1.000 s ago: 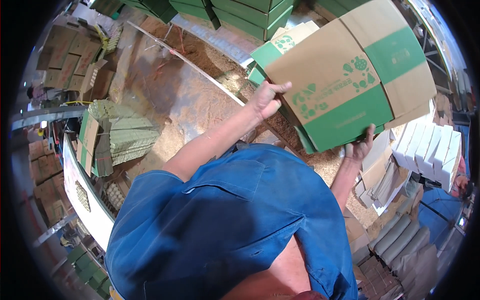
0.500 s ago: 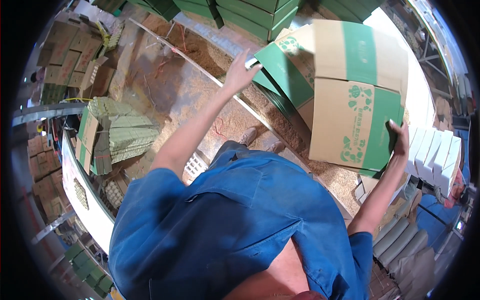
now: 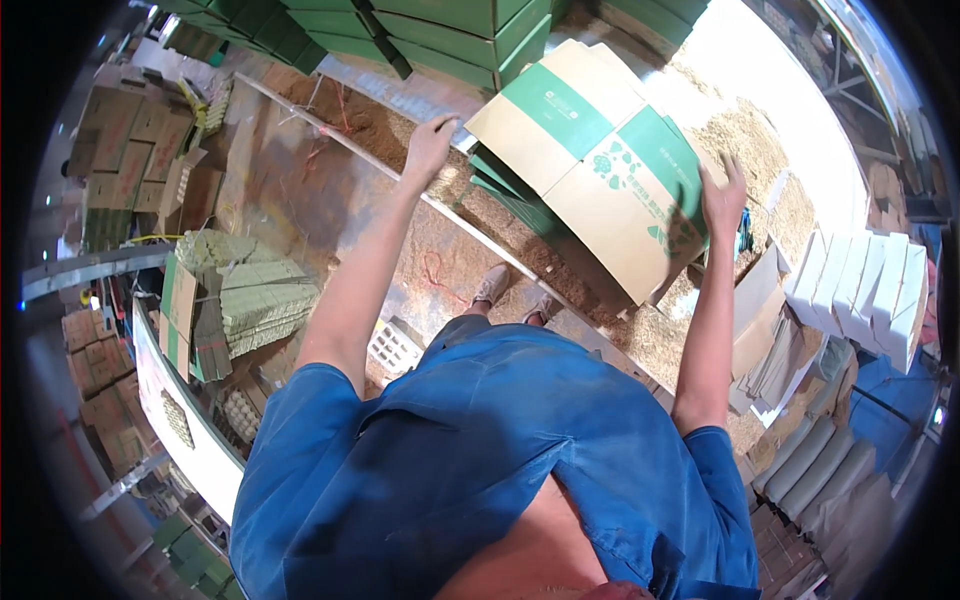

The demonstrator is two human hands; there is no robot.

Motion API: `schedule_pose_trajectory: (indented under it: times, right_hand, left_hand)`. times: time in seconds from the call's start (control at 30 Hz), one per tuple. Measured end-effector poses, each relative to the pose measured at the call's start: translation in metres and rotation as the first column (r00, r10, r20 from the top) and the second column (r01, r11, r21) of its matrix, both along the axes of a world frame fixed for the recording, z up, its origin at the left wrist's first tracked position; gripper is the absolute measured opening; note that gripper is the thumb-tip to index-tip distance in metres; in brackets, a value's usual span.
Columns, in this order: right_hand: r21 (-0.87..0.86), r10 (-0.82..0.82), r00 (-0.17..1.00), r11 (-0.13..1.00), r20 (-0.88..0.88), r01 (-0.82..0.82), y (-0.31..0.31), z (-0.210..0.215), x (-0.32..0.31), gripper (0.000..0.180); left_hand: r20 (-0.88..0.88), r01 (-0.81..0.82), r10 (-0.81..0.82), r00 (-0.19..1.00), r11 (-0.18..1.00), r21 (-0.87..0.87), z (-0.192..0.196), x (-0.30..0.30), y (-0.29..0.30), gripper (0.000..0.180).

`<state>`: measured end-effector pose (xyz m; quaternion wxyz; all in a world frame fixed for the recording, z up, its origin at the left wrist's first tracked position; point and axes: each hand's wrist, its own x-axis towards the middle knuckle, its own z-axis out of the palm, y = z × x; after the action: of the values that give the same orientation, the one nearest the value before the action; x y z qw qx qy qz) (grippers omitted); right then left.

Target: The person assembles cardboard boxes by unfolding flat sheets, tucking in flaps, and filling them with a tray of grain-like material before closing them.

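A flattened brown-and-green carton [image 3: 600,215] with printed fruit shapes lies tilted in front of me, on top of other green flat cartons [image 3: 510,195]. My left hand [image 3: 430,148] is just off its far left corner, the fingers curled in and nothing visible in them. At the carton's right edge is my right hand [image 3: 722,200], with thumb and fingers apart and pointing up. It is close against the edge; whether it touches the board I cannot tell.
Stacked green boxes [image 3: 440,45] stand at the far side. A pale rail [image 3: 400,190] crosses the floor beside sawdust-like litter [image 3: 735,130]. White folded cartons [image 3: 855,290] are at the right. Bundled egg trays [image 3: 260,300] and brown boxes [image 3: 130,140] stand at the left.
The flat carton has swung down to the left and now lies lower over the others. My left hand has moved left and its fingers have curled; my right hand has moved left and up.
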<state>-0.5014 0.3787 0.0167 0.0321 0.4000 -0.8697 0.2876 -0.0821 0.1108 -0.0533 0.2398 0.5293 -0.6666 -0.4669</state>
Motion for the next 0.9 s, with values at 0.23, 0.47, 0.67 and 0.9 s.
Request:
schedule_pose_trajectory:
  times: [0.23, 0.47, 0.67, 0.9]
  right_hand:
    - [-0.132, -0.350, 0.781, 0.869, 0.518, 0.477, 0.112, -0.008, 0.078, 0.064]
    - [-0.242, -0.027, 0.496, 0.850, 0.868, 0.468, 0.112, -0.076, 0.099, 0.061]
    - [-0.209, -0.129, 0.601, 0.864, 0.789, 0.459, 0.121, -0.097, 0.087, 0.071]
    - [-0.174, -0.095, 0.569, 0.900, 0.817, 0.400, 0.142, -0.070, 0.087, 0.062]
  left_hand:
    - [0.070, 0.370, -0.426, 0.902, 0.847, 0.381, 0.027, -0.072, -0.030, 0.058]
    - [-0.091, 0.430, -0.482, 0.872, 0.662, 0.614, 0.029, -0.078, -0.023, 0.067]
    - [0.004, 0.377, -0.556, 0.831, 0.569, 0.731, 0.025, -0.072, -0.022, 0.083]
    - [-0.017, 0.328, -0.489, 0.872, 0.558, 0.762, 0.032, -0.063, 0.006, 0.077]
